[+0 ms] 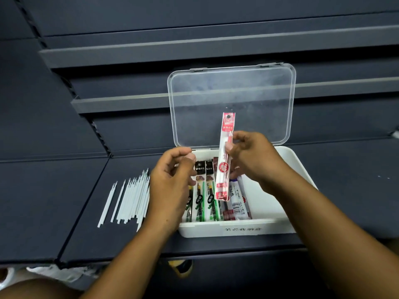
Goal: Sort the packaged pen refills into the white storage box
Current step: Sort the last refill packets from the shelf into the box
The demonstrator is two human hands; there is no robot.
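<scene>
Here, at a dark shelf (64,201), my right hand (248,156) pinches a red packaged pen refill (225,160) about halfway along its length, thumb on the near face and fingers curled behind it. The packet stands almost upright, leaning a little. Its top end shows against the clear lid (233,104) and its bottom end hangs just above the packets already lying in the white storage box (237,229).

My left hand (172,182) hovers over the box's left edge. Its fingers are curled and the thumb is drawn close to the forefinger, and I see nothing in its grasp.

The box sits on the shelf in front of me, its lid hinged up at the back and standing open. Inside, packets lie side by side along the left half, running front to back. There are several green-and-black packets (199,199), then a dark red packet (226,212), then a white packet with a barcode (238,203). The box's right half shows its bare white floor.

To the left of the box, a row of loose white refills (129,199) lies on the shelf, roughly parallel, with two of them set slightly apart at the far left.
</scene>
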